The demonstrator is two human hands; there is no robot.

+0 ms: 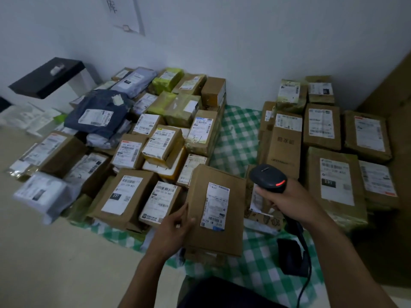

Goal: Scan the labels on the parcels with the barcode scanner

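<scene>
Showing a floor-level sorting area seen from above. Upper left of the frame: a black shelf (47,77) projects from the white wall (244,41). Left half: a dense heap of parcels (131,152), mostly brown boxes with white labels facing up. A navy mailing bag (97,114) lies on top toward the back, and a blurred white mailing bag (44,194) sits at the heap's near left edge.

Lower centre: the left hand (175,225) grips a brown carton (215,232), fingers and thumb closed on its left edge. The carton lies tilted on the near right corner of the heap. Its label (215,206) faces up, with a barcode at the near end.

Centre: a green-and-white checked cloth (235,134) lies under the parcels and shows bare between the two groups.

Right of the carton: the right hand (289,202) clasps the handle of the black barcode scanner (269,177). The scanner's head stands just beside the carton's far right corner, with a red light lit on its rear. Its cable (305,281) runs to the lower edge of the frame, past a dark object (289,256) on the cloth that is too dim to identify.

Right third: a second group of boxes (333,183) laid flat in rows, labels up.
</scene>
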